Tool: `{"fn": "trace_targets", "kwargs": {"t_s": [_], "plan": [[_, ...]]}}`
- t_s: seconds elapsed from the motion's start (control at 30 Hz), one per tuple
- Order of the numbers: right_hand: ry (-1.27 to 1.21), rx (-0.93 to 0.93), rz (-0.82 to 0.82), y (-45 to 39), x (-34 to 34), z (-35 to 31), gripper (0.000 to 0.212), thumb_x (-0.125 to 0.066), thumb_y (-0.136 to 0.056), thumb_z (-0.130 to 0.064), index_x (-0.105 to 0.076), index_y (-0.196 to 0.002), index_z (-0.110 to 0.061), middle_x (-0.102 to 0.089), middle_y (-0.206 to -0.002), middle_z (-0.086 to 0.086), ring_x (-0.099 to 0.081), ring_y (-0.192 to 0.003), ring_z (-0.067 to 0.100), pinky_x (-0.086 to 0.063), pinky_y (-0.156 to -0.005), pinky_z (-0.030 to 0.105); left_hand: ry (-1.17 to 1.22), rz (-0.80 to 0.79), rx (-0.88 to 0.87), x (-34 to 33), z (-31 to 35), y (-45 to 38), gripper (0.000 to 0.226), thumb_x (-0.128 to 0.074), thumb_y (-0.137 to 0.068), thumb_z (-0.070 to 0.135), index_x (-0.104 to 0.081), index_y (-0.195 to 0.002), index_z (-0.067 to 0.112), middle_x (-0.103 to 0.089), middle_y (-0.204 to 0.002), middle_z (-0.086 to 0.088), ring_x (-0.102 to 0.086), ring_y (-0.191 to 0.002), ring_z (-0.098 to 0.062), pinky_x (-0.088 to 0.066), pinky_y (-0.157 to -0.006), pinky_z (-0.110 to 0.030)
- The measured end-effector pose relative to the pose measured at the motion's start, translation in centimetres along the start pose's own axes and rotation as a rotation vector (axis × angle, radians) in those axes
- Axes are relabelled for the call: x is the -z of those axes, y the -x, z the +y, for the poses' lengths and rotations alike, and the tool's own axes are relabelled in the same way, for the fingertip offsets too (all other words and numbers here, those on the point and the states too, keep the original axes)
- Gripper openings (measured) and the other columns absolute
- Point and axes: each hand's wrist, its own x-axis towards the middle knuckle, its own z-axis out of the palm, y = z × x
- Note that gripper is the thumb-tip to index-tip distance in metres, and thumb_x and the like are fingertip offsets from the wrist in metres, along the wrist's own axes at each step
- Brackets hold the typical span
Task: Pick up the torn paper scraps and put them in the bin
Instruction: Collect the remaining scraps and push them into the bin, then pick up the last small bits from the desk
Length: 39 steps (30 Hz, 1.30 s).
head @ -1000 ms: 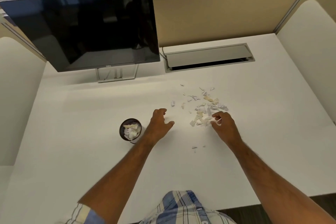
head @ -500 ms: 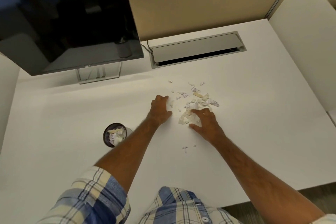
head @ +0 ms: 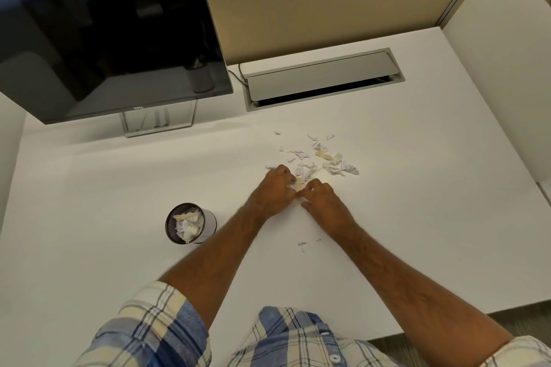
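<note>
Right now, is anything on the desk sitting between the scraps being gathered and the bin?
Nothing visible does. Both hands, left hand and right hand, cup paper scraps; only bare desk lies between them and the bin, apart from the person's own left forearm.

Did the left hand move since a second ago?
Yes. The left hand went right, away from the bin and into the paper scraps, where it now meets the right hand.
</note>
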Motion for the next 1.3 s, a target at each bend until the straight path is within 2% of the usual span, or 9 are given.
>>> {"fn": "trace_targets", "kwargs": {"t_s": [0.1,0.2,0.37,0.53,0.73,0.87,0.97,1.17,1.3], "plan": [[-0.038,0.018,-0.009,-0.2,0.1,0.4,0.024,-0.064,-0.095,-0.016,-0.072,-0.118,-0.019,-0.061,-0.115,0.008,-0.057,-0.102,0.03,-0.052,-0.082,0.041,-0.026,-0.069,-0.065,-0.5,-0.9,1.4,0.046,-0.069,-0.087,0.026,-0.063,-0.13,0.01,-0.053,-0.128,-0.003,-0.049,-0.119,-0.022,-0.04,-0.098,-0.024],[-0.047,0.07,-0.004,0.1,0.2,0.6,0.016,-0.066,-0.092,-0.012,-0.077,-0.103,-0.011,-0.066,-0.103,0.013,-0.063,-0.094,0.032,-0.051,-0.079,0.04,-0.069,-0.072,-0.103,-1.6,-1.6,2.5,0.046,-0.072,-0.087,0.03,-0.063,-0.128,0.013,-0.052,-0.127,0.0,-0.048,-0.115,-0.02,-0.045,-0.097,-0.031],[-0.077,0.064,-0.068,0.8,0.1,-0.5,0.018,-0.062,-0.096,-0.013,-0.077,-0.101,-0.004,-0.069,-0.105,0.013,-0.065,-0.098,0.027,-0.05,-0.083,0.037,-0.121,0.018,-0.092,-3.6,-0.6,4.3,0.015,-0.063,-0.093,0.015,-0.07,-0.105,0.01,-0.06,-0.108,-0.007,-0.056,-0.099,-0.024,-0.047,-0.082,-0.037],[-0.164,-0.04,-0.079,2.3,-0.4,-1.1,0.019,-0.065,-0.091,-0.009,-0.078,-0.105,-0.01,-0.07,-0.109,0.007,-0.066,-0.099,0.023,-0.052,-0.086,0.035,-0.057,0.031,0.013,-4.8,-0.2,6.0,0.024,-0.048,-0.092,0.023,-0.069,-0.101,0.015,-0.058,-0.1,0.007,-0.055,-0.094,-0.015,-0.035,-0.069,-0.017],[-0.345,-0.084,-0.046,4.3,-0.8,-1.9,0.019,-0.074,-0.081,-0.002,-0.081,-0.094,-0.015,-0.073,-0.095,-0.002,-0.066,-0.086,0.009,-0.049,-0.079,0.018,0.048,0.048,0.107,-4.6,-0.8,8.4,0.017,-0.059,-0.086,0.008,-0.073,-0.092,0.017,-0.066,-0.097,0.003,-0.062,-0.093,-0.016,-0.052,-0.081,-0.034],[-0.423,-0.056,0.009,5.1,0.0,-3.2,0.017,-0.074,-0.082,0.001,-0.081,-0.093,-0.011,-0.071,-0.093,-0.004,-0.067,-0.086,0.01,-0.049,-0.081,0.013,0.144,0.153,0.151,-3.6,-0.9,10.1,0.016,-0.066,-0.087,0.009,-0.078,-0.094,0.016,-0.069,-0.098,0.005,-0.063,-0.088,-0.009,-0.053,-0.078,-0.025],[-0.47,-0.015,0.051,5.1,1.2,-4.7,0.016,-0.077,-0.082,-0.001,-0.08,-0.094,-0.012,-0.073,-0.096,-0.001,-0.069,-0.087,0.011,-0.053,-0.082,0.018,0.184,0.255,0.133,-2.0,-0.9,11.7,0.012,-0.073,-0.087,0.011,-0.078,-0.096,0.016,-0.069,-0.094,0.008,-0.061,-0.081,-0.002,-0.048,-0.073,-0.014],[-0.532,0.156,0.095,5.0,3.5,-9.2,0.015,-0.077,-0.083,-0.002,-0.08,-0.094,-0.012,-0.072,-0.091,-0.003,-0.068,-0.085,0.011,-0.057,-0.08,0.024,0.323,0.439,0.108,2.2,-0.5,16.2,0.008,-0.076,-0.087,0.01,-0.076,-0.093,0.015,-0.068,-0.088,0.01,-0.067,-0.077,-0.007,-0.058,-0.071,-0.027],[-0.562,0.27,0.081,4.5,4.5,-12.8,0.014,-0.078,-0.084,-0.006,-0.08,-0.095,-0.014,-0.071,-0.09,-0.003,-0.068,-0.084,0.012,-0.057,-0.079,0.023,0.428,0.548,0.142,4.9,-0.8,19.5,0.01,-0.076,-0.088,0.008,-0.076,-0.094,0.016,-0.069,-0.089,0.009,-0.069,-0.076,-0.011,-0.058,-0.07,-0.025]]}}
